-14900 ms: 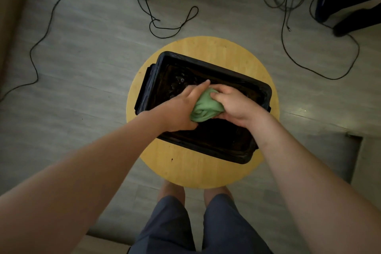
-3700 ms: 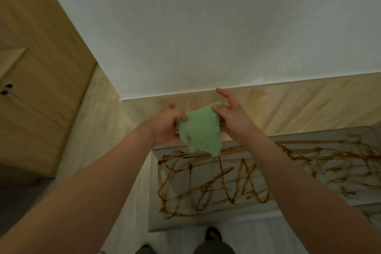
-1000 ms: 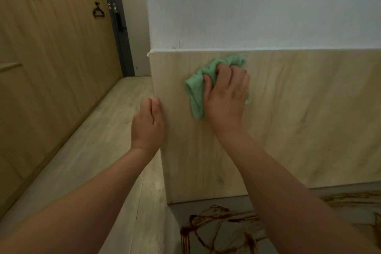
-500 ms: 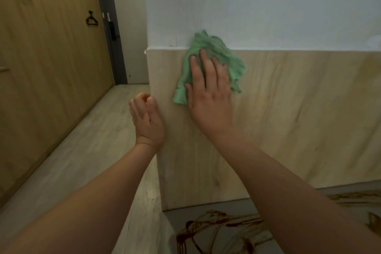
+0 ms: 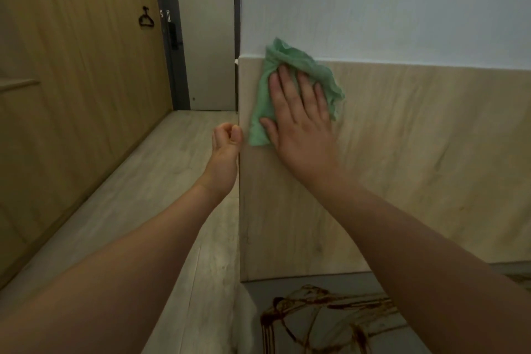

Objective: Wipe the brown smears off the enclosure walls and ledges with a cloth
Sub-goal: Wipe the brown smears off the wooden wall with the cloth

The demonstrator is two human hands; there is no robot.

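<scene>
A crumpled green cloth (image 5: 290, 63) lies flat against the light wooden wall panel (image 5: 416, 158), just under the panel's top edge and near its left corner. My right hand (image 5: 301, 121) presses the cloth to the panel with straight, spread fingers. My left hand (image 5: 225, 152) hovers at the panel's left corner edge, fingers loosely curled and holding nothing. Below, a grey ledge (image 5: 356, 284) carries looping brown smears (image 5: 313, 316). No smear shows on the panel around the cloth.
White wall (image 5: 388, 3) rises above the panel. To the left a wood-floored corridor (image 5: 149, 187) runs to a grey door (image 5: 209, 37) with a lock. Wooden cabinet fronts (image 5: 71, 80) with a black hanger hook line the left side.
My right hand flattened from curled on the cloth to straight fingers, and the cloth rose to the panel's top edge. My left hand left the panel corner and curled loosely.
</scene>
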